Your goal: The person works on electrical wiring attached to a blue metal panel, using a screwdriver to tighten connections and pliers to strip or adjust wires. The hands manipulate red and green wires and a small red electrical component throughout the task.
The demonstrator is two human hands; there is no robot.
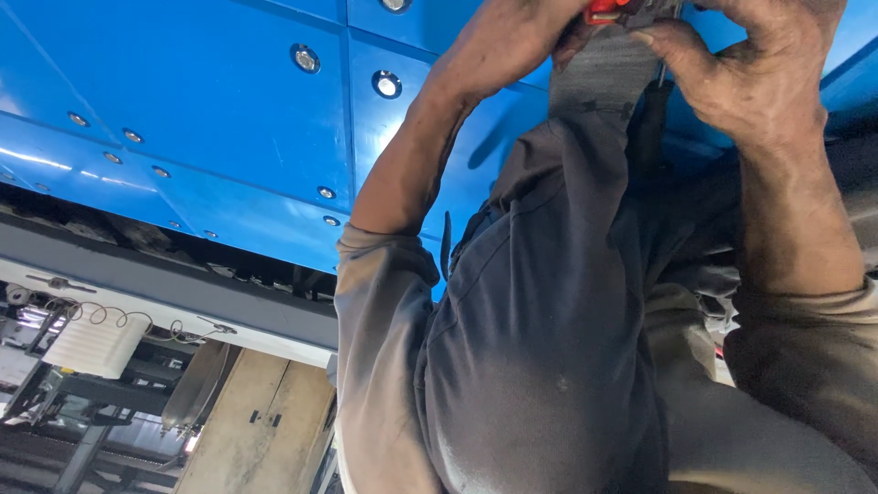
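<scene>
I am looking up at a blue panelled underside [229,119] studded with round metal fasteners [387,84]. Both my arms are raised to it. My left hand [512,37] is closed around a small red part [605,9] at the top edge, which is mostly cut off by the frame. My right hand [759,73] grips beside it, its thumb pressing on the top of a grey fabric strap [599,78]. Below the strap a large grey cloth [549,320] hangs down between my arms. What the red part joins to is hidden.
A dark beam [165,274] with a white strip under it runs below the blue panel at the left. Behind it are a coiled cable [91,316], a white ribbed block [96,346], metal framing and a tan board [256,421].
</scene>
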